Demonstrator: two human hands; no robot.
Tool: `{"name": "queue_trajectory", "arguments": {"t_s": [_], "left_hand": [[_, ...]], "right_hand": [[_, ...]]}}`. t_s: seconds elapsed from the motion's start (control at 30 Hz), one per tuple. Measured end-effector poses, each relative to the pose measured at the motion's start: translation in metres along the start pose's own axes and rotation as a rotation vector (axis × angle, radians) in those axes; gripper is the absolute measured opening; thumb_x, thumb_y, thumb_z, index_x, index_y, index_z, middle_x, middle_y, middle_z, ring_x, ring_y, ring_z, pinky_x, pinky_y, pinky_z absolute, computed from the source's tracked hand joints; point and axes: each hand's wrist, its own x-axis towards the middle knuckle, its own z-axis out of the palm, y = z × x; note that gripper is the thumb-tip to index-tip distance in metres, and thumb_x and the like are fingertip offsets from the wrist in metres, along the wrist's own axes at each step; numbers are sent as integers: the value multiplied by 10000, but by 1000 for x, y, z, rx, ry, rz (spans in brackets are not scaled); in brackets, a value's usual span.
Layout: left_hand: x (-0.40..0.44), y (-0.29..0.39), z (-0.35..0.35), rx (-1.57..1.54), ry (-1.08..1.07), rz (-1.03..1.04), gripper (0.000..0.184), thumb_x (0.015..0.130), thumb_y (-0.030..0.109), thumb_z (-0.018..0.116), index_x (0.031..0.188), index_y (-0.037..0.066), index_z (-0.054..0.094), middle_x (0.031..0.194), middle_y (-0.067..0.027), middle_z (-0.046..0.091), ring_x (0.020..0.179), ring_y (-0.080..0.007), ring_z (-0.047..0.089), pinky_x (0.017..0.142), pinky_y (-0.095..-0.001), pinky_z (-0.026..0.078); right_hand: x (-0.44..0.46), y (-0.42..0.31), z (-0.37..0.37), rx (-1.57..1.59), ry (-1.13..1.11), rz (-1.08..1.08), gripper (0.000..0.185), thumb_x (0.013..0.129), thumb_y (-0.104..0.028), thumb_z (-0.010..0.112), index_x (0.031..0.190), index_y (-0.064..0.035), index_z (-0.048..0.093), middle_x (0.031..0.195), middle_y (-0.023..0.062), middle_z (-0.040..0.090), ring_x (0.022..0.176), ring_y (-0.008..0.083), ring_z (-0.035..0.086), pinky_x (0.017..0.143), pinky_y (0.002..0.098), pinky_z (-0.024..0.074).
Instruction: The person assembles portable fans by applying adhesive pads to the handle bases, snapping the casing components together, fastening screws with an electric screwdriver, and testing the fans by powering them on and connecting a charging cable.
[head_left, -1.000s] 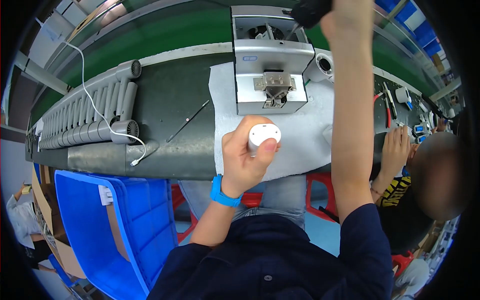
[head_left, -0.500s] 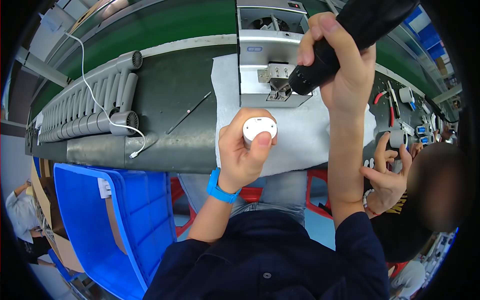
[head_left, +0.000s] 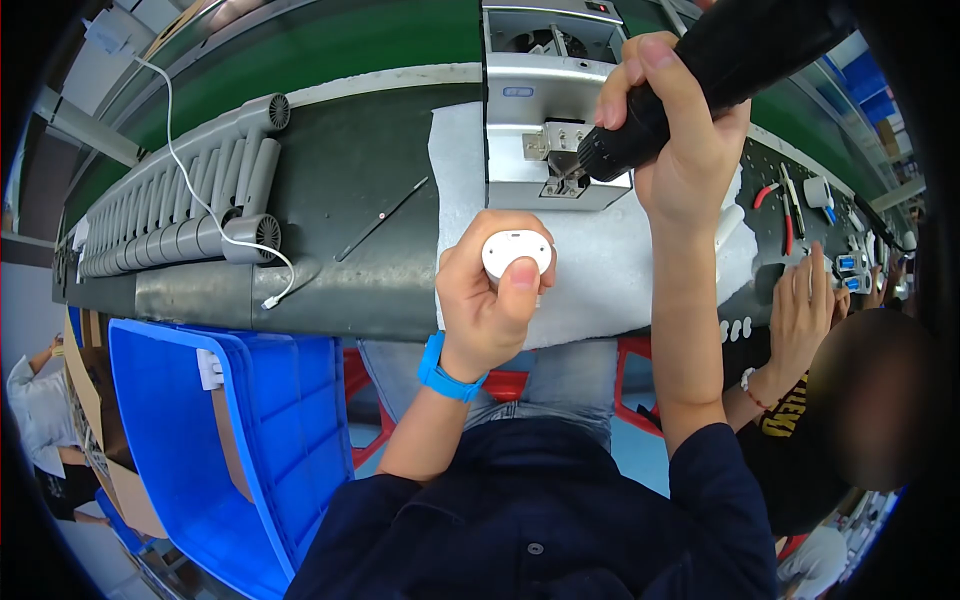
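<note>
My left hand (head_left: 488, 298) is closed round a small white oval device (head_left: 516, 249), thumb against its end face, which shows a small slot and dark holes. In my right hand (head_left: 685, 135) is a black electric screwdriver (head_left: 735, 75), gripped near its nose and slanting down to the left. Its tip is at the metal pick-up block (head_left: 562, 150) on the front of a silver screw feeder (head_left: 545, 95). Whether a screw is on the tip cannot be made out. Below the feeder, the white device is held above a white cloth (head_left: 590, 290).
Grey tubular parts (head_left: 180, 210) and a white cable (head_left: 170, 110) lie left on the dark bench, beside a thin black rod (head_left: 380, 216). A blue bin (head_left: 290, 440) stands lower left. A co-worker's hand (head_left: 800, 310) is at right, near red-handled pliers (head_left: 787, 215).
The view has shifted slightly. My right hand keeps the screwdriver at the feeder, and my left still holds the white device. The co-worker's hand has moved away from a white part, fingers now extended.
</note>
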Motion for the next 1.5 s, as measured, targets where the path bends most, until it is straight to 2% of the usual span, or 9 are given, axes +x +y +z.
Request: {"name": "queue_trajectory", "arguments": {"t_s": [0.4, 0.47, 0.77, 0.9, 1.23, 1.33, 1.4, 1.43, 1.5], "left_hand": [[-1, -4, -2, 45, -29, 32, 235, 876, 223, 562, 916, -9, 560, 667, -36, 565, 575, -71, 514, 519, -203, 410], [-1, -4, -1, 40, -24, 32, 237, 875, 224, 565, 916, -9, 561, 674, -38, 567, 578, -73, 517, 521, -204, 412], [-2, -3, -1, 56, -22, 40, 259, 878, 246, 571, 913, -11, 566, 692, -45, 574, 592, -86, 536, 536, -210, 424], [-2, -3, -1, 60, -17, 40, 268, 881, 257, 569, 910, -9, 564, 689, -45, 574, 591, -84, 533, 532, -209, 422], [-2, -4, -2, 26, -30, 26, 247, 876, 234, 565, 922, -8, 554, 661, -33, 564, 554, -57, 498, 502, -193, 393], [-2, -2, -3, 10, -35, 9, 244, 874, 231, 570, 920, -8, 554, 661, -33, 566, 555, -55, 496, 504, -193, 393], [-1, 3, -2, 141, -74, -16, 394, 914, 381, 477, 924, -11, 514, 636, -98, 567, 562, -126, 524, 536, -249, 427], [-1, 3, -2, 139, -73, -17, 394, 914, 381, 477, 924, -11, 514, 636, -98, 567, 562, -126, 524, 536, -249, 427], [-2, 2, -1, 144, -69, -24, 404, 912, 392, 483, 925, -10, 516, 634, -99, 567, 560, -126, 522, 535, -247, 423]], "right_hand": [[-3, 16, 1, -70, -14, -104, 111, 831, -46, 585, 889, 47, 565, 728, 102, 564, 513, 177, 566, 496, 294, 464], [-4, 14, 3, -15, 30, -103, 227, 794, 6, 649, 897, -23, 448, 676, 66, 592, 501, 123, 555, 472, 245, 433], [-9, 23, 3, -16, 49, -84, 265, 801, 6, 645, 944, -28, 425, 692, 65, 589, 507, 119, 554, 474, 241, 441], [-8, 24, 3, -94, 7, -135, 148, 831, -24, 587, 962, 33, 548, 724, 79, 591, 511, 165, 564, 487, 277, 454], [3, 18, 13, -236, 7, 21, 120, 815, -70, 636, 803, -7, 535, 552, 45, 532, 476, 130, 535, 474, 251, 416], [2, 13, 8, -229, -33, 116, 135, 816, -87, 633, 823, -1, 530, 561, 53, 520, 467, 140, 526, 471, 256, 420], [-3, 6, 9, -103, 55, 163, 147, 822, -95, 621, 851, 12, 523, 599, 74, 517, 465, 153, 523, 471, 265, 428], [-5, 8, 2, -109, 26, 122, 224, 832, -85, 601, 1015, 17, 520, 655, 92, 518, 480, 165, 529, 477, 280, 445], [-7, 11, -4, -89, 24, 67, 305, 837, -81, 593, 1110, 3, 486, 673, 95, 523, 492, 169, 536, 481, 286, 451]]}}
